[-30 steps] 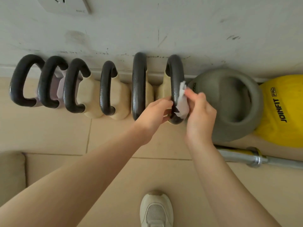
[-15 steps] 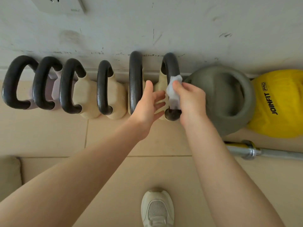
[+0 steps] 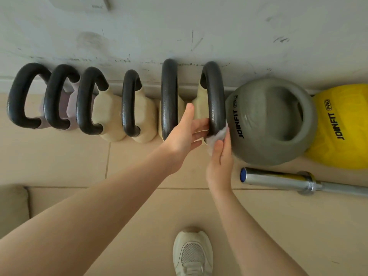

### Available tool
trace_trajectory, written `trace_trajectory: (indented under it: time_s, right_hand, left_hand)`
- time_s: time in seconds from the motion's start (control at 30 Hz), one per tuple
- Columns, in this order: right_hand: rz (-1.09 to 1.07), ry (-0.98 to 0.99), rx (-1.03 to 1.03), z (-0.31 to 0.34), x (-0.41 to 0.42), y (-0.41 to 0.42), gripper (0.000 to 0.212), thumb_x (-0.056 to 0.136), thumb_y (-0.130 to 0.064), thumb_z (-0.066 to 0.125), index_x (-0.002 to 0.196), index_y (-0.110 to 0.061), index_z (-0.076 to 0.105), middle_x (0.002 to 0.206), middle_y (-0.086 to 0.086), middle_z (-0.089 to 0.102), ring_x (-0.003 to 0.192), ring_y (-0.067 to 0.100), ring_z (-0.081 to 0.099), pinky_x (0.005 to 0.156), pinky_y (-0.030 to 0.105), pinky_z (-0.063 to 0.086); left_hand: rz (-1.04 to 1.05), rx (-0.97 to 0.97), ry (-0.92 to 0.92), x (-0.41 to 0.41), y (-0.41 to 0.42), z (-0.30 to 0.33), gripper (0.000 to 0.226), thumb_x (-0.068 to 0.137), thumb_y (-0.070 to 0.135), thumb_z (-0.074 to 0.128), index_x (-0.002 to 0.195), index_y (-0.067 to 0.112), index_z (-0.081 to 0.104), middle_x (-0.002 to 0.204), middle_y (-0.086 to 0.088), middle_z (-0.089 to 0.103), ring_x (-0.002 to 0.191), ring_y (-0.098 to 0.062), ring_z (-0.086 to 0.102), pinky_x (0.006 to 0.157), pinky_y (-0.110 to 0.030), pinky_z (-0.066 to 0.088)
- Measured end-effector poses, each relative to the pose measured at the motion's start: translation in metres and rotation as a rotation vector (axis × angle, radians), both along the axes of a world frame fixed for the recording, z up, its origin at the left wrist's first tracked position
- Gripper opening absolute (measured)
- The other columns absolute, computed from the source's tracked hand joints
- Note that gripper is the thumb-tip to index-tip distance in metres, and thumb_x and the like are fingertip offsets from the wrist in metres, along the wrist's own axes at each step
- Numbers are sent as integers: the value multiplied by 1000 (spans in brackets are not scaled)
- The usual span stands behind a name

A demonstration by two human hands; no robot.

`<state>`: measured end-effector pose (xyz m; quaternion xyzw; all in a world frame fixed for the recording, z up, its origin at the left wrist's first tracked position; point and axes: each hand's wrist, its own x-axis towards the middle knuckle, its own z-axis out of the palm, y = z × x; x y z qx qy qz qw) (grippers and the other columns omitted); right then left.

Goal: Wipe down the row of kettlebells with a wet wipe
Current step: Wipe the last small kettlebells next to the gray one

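Several kettlebells with black handles stand in a row along the wall, from a pale purple one (image 3: 25, 96) at the left to cream ones in the middle. My right hand (image 3: 220, 158) pinches a white wet wipe (image 3: 216, 137) against the lower end of the rightmost black handle (image 3: 215, 96). My left hand (image 3: 188, 134) is open, its fingers spread and resting against the cream body between the last two black handles. To the right stand a large grey kettlebell (image 3: 270, 122) and a yellow one (image 3: 342, 128), both marked JOINFIT.
A chrome barbell (image 3: 288, 181) lies on the beige tiled floor right of my right wrist. My white shoe (image 3: 192, 253) shows at the bottom. A beige cushion edge (image 3: 12, 206) sits at the far left. The scuffed white wall (image 3: 179, 26) backs the row.
My right hand has slid the wipe down the rightmost black handle from its upper part to its lower end. My left hand stays open beside that handle.
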<state>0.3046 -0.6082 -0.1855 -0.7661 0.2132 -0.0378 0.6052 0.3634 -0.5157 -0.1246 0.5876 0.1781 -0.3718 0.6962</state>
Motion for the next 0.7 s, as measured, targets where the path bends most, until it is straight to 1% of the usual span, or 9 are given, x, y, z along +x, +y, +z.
trace_trajectory:
  time_s: [0.07, 0.13, 0.23, 0.3, 0.37, 0.43, 0.53, 0.63, 0.7]
  right_hand:
    - [-26, 47, 92, -14, -6, 9, 39, 97, -36, 24, 135, -44, 20, 149, -8, 32, 134, -1, 31, 109, 17, 25]
    - [-52, 75, 171, -17, -5, 15, 36, 98, -40, 21, 133, -48, 18, 151, -8, 28, 138, 4, 27, 110, 22, 23]
    - [-80, 8, 229, -7, 0, 13, 34, 102, -29, 22, 133, -42, 22, 143, -17, 33, 134, -3, 29, 111, 20, 24]
    - [-35, -97, 184, 0, 1, 11, 37, 101, -25, 23, 136, -36, 21, 142, -21, 31, 133, -9, 27, 111, 17, 24]
    - [24, -172, 110, 1, -3, 16, 47, 99, -24, 24, 144, -26, 12, 153, -8, 19, 141, 1, 17, 115, 24, 20]
    - [42, -193, 20, -2, -3, 18, 52, 98, -24, 25, 146, -22, 3, 157, 0, 8, 143, 6, 10, 117, 27, 17]
    - [107, -239, -279, 3, 19, 8, 49, 99, -25, 25, 144, -20, 7, 154, 0, 9, 144, 15, 9, 118, 30, 15]
    - [343, -323, -691, 7, 36, -11, 43, 98, -18, 34, 139, -4, 36, 151, 13, 26, 141, 31, 16, 116, 35, 18]
    - [488, -396, -1035, 7, 37, -27, 33, 97, -15, 42, 126, -4, 53, 145, 12, 39, 137, 34, 22, 112, 42, 26]
  left_hand:
    - [-15, 20, -16, -2, 0, -2, 73, 92, 62, 9, 138, 17, 43, 140, 3, 50, 127, -8, 45, 109, -31, 30]
    - [-15, 26, -16, -1, 0, -4, 72, 92, 61, 9, 138, 17, 43, 141, 2, 50, 128, -9, 45, 110, -32, 30]
    - [-15, 33, -13, -2, -1, -5, 71, 92, 61, 9, 137, 19, 45, 138, 2, 52, 127, -11, 47, 110, -34, 32]
    - [-10, 26, -9, -1, -1, -5, 73, 92, 62, 7, 136, 20, 46, 138, 3, 53, 125, -10, 47, 110, -34, 31]
    - [1, 6, 32, -1, 0, -4, 76, 91, 64, 5, 137, 20, 46, 140, 3, 51, 127, -11, 45, 109, -34, 29]
    - [-4, -20, 58, 1, 0, -2, 78, 90, 65, 5, 137, 19, 45, 142, 2, 49, 131, -12, 41, 112, -36, 27]
    - [5, -72, 85, 3, 3, -2, 80, 90, 66, 5, 137, 15, 45, 141, -2, 50, 132, -14, 42, 114, -41, 27]
    - [13, -97, 98, 2, 5, -4, 82, 89, 66, 4, 137, 14, 47, 141, -2, 50, 132, -14, 42, 113, -41, 28]
    - [44, -75, 92, 0, 4, -7, 78, 90, 66, 6, 141, 17, 40, 146, 1, 43, 135, -14, 38, 114, -38, 25]
